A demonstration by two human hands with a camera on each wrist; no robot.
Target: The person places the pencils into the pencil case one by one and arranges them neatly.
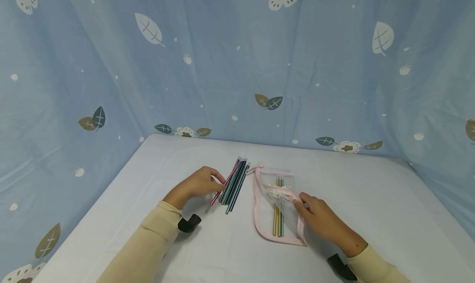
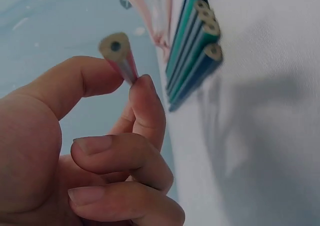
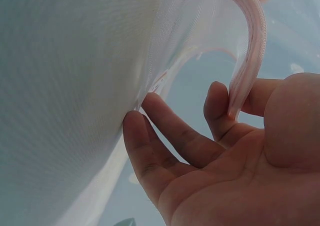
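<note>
My left hand (image 1: 202, 182) pinches a red pencil (image 1: 215, 198) between thumb and index finger; its flat, unsharpened end faces the camera in the left wrist view. Just right of it lies a bundle of green and blue pencils (image 1: 235, 186), side by side on the table. My right hand (image 1: 320, 217) pinches the pink trimmed edge (image 3: 250, 51) of a see-through mesh pouch (image 1: 257, 208) and lifts that edge. Other fingers of this hand touch the mesh in the right wrist view. Inside the pouch lie several gold and green pencils (image 1: 275, 221).
A white cloth (image 1: 208, 254) covers the table. Behind it and at the sides hangs a blue curtain (image 1: 222, 68) with leaf and flower prints. Black wrist mounts (image 1: 189, 224) sit under both sleeves.
</note>
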